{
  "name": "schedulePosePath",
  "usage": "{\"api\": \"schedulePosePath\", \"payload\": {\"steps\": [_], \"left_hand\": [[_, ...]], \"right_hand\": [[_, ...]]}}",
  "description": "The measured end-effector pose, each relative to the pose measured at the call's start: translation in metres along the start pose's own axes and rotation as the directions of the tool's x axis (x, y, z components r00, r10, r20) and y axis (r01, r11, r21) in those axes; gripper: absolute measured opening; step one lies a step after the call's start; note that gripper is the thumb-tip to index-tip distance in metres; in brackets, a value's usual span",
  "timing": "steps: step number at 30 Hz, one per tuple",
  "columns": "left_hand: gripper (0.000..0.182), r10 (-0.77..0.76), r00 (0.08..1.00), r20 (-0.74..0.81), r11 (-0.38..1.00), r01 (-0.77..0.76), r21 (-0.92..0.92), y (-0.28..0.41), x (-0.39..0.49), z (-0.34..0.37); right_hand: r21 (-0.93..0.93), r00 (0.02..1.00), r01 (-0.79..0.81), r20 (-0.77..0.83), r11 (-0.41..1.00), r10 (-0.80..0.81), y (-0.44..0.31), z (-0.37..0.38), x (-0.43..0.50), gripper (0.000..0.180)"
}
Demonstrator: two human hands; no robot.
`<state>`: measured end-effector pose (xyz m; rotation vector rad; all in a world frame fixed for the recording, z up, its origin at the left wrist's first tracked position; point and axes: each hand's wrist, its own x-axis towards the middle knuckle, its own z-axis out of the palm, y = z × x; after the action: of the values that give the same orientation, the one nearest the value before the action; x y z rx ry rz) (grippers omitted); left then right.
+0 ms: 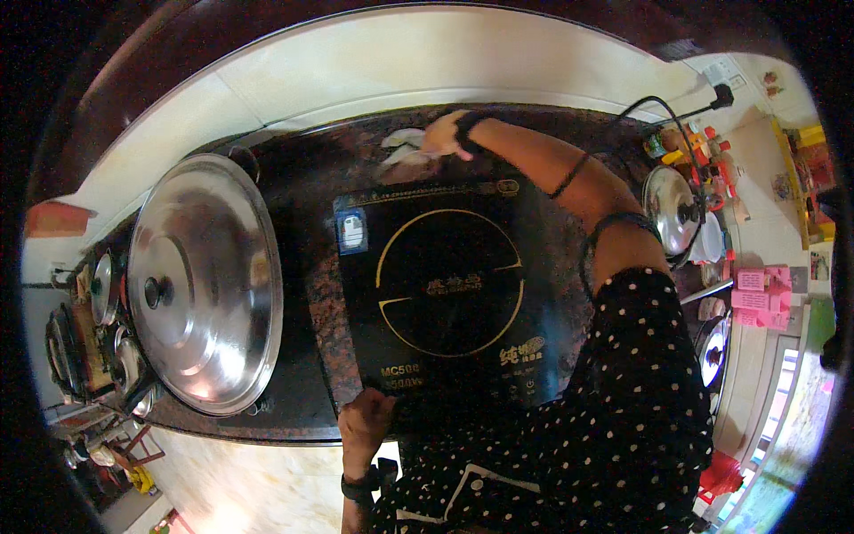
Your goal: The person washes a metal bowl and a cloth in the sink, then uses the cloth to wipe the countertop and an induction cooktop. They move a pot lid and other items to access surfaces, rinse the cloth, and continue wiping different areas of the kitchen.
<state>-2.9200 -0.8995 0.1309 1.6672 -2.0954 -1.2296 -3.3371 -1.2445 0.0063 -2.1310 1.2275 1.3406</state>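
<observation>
My right hand (444, 135) is pressed on a pale cloth (404, 145) on the dark stone counter (327, 157), behind the induction cooker and close to the wall. The black induction cooker (450, 284) lies flat before me; a yellow ring marks its glass top, and a blue and white sticker (353, 231) sits at its far left corner. At the cooker's front left corner, my left hand (363, 419) is curled into a loose fist, with no object visible in it.
Left of the cooker, a large steel lid (207, 287) covers a wide pan on a black hob (300, 374). A black power cord (657, 100) loops by my right arm to a wall plug. Seasoning bottles (707, 150) and a lidded pot (669, 207) stand at the right.
</observation>
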Motion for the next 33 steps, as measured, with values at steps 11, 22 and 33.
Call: {"api": "schedulePosePath", "payload": {"steps": [11, 22, 33], "left_hand": [[0.017, -0.022, 0.998, 0.060, 0.998, 0.018, 0.068, -0.002, -0.003, 0.001], [0.016, -0.096, 0.994, 0.061, 0.995, 0.096, -0.001, 0.011, 0.006, -0.001], [0.016, -0.157, 0.983, 0.093, 0.987, 0.152, 0.056, 0.015, 0.013, -0.003]], "right_hand": [[0.689, 0.859, -0.336, -0.055, 0.642, 0.508, 0.081, 0.160, -0.156, 0.050], [0.749, 0.592, -0.599, 0.176, 0.283, 0.787, 0.090, 0.184, -0.189, 0.041], [0.704, 0.263, -0.708, 0.195, 0.052, 0.945, 0.124, 0.233, -0.191, 0.035]]}}
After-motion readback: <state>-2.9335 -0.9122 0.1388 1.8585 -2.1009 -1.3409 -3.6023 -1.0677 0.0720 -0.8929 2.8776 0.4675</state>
